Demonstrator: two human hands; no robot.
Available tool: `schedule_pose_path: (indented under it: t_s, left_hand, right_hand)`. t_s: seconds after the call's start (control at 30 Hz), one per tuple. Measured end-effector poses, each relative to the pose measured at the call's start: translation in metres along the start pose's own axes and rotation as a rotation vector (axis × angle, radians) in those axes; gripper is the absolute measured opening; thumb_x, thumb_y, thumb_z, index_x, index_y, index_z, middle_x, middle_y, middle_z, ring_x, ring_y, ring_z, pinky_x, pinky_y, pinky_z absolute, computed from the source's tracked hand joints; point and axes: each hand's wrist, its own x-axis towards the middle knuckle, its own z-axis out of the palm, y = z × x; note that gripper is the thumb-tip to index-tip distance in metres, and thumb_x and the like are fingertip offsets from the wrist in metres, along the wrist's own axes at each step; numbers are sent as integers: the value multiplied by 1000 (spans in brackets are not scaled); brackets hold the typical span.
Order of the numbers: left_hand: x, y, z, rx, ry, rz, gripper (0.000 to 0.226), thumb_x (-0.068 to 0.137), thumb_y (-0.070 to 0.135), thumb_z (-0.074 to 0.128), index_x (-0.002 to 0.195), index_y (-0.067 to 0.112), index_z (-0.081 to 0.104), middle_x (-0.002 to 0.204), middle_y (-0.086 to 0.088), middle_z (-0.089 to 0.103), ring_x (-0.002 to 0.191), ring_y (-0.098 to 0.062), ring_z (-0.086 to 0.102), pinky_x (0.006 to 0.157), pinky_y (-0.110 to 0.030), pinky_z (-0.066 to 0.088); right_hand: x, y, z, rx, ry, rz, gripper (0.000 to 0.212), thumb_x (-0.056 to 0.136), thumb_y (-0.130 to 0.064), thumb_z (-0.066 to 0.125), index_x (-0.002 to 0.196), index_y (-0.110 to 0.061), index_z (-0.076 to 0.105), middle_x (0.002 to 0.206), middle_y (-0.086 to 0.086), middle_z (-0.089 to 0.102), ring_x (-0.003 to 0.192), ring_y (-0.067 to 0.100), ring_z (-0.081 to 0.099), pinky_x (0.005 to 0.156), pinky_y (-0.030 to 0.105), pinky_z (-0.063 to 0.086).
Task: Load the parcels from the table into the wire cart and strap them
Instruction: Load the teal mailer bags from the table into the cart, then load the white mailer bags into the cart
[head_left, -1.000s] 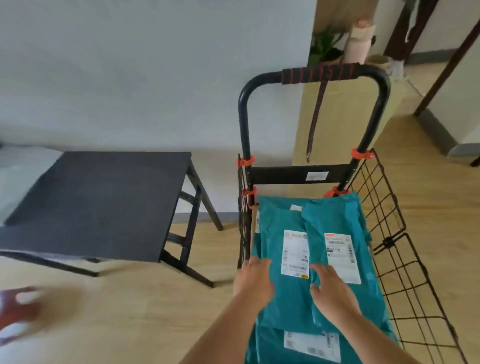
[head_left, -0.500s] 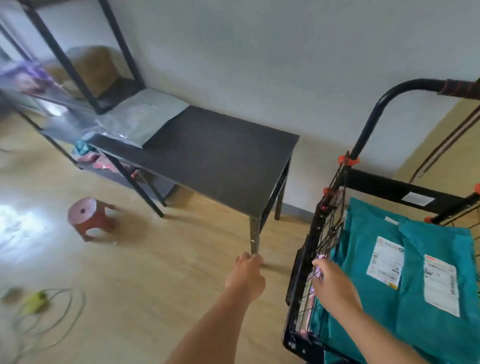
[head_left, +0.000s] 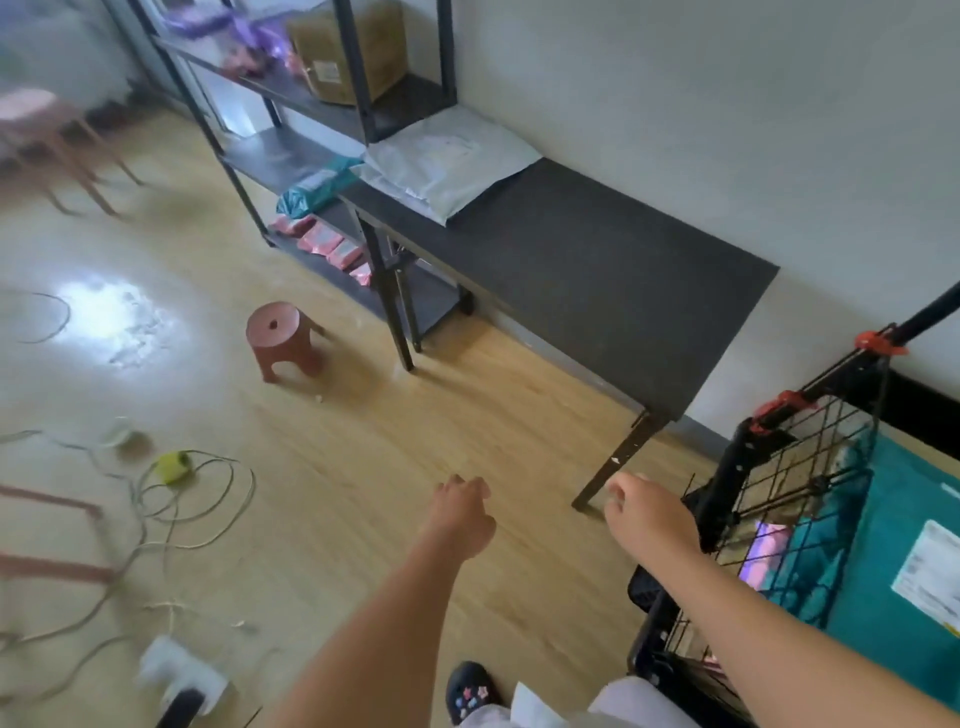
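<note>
Floor (head_left: 363, 415) lies open beside table (head_left: 597, 270) edge and wire cart (head_left: 789, 467); left hand (head_left: 460, 514), right hand (head_left: 649, 519) loosely curled, empty.

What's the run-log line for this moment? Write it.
left-hand grip: empty | right-hand grip: empty | grey parcels: on table | teal parcels: in wire cart

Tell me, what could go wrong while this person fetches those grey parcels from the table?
Loose cables sprawl over the floor to the left; a foot could snag. The red stool stands near the table end where the grey parcels lie, a likely trip. The parcels look stacked, so one might slide off.
</note>
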Motion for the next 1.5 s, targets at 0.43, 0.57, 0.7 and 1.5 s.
schedule_pose_path:
  t_s: [0.43,0.57,0.7,1.5]
  left_hand:
    - [43,-60,-57,-58,27,-121,45,89,17,53,134,23,52,136,-6,47,126,-26,42,104,-32,36]
    - [92,-65,-100,-47,56,-156,45,91,15,52,135,23,52,136,-5,47,127,-24,41,104,-32,36]
    - [157,-51,-149,-70,113,-178,42,92,18,53,133,25,52,135,-2,49,126,-21,43,104,-32,37]
    - [367,-15,-307,-33,207,-53,40,91,15,54,128,29,56,128,4,49,114,-15,50,81,-24,46]
  right_hand:
    - [90,-100,0,-50,-128,-173,23,102,-29,45,116,-25,61,106,-6,68,90,12,62,72,25,52]
    - [148,-134,-14,-25,-147,-197,21,101,-31,46,113,-28,62,103,-9,67,89,11,62,76,29,56]
    - [214,-165,-46,70,-154,-171,17,99,-30,46,101,-31,63,91,-13,66,80,8,63,73,31,58]
    - [427,-257,-134,180,-155,-38,17,99,-28,46,94,-32,61,86,-13,64,74,7,62,57,24,49]
